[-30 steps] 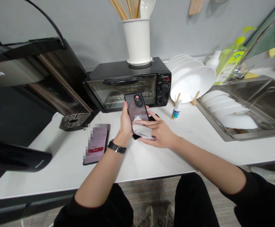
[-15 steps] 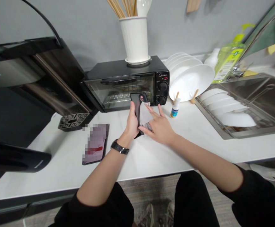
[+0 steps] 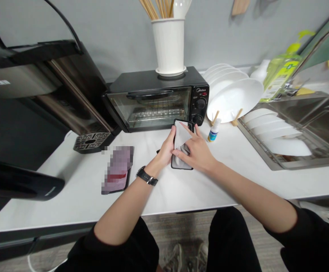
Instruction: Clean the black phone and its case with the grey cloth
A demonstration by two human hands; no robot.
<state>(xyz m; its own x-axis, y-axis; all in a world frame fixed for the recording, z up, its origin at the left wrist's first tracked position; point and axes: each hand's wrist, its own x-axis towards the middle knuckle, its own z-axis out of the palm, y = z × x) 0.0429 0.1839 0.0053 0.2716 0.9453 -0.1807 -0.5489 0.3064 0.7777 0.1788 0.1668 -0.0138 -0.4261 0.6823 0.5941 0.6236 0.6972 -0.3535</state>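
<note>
My left hand (image 3: pixel 167 148) grips the left edge of a dark smartphone (image 3: pixel 173 165), held just above the white counter in front of the toaster oven. A light grey cloth (image 3: pixel 181 136) covers much of the phone's upward face. My right hand (image 3: pixel 198 152) has the cloth under its fingers and presses it against the phone, the index finger stretched toward the top end. Under my left wrist a small dark item (image 3: pixel 158 152) shows only partly. To the right stands a little white spray bottle (image 3: pixel 213 131) with a blue label. A second phone (image 3: pixel 119 166), its screen blurred, lies at the left.
Behind my hands is a black toaster oven (image 3: pixel 153 107) with a white cup (image 3: pixel 170 47) of chopsticks on top. A drink machine (image 3: pixel 92 141) stands left. White plates (image 3: pixel 235 100) lean in a rack beside the sink (image 3: pixel 277 166), near a green soap bottle (image 3: pixel 284 71).
The phone in my left hand has turned from tilted upright to flatter and moved a little right and nearer. My right hand and the cloth have moved with it. The view has shifted slightly.
</note>
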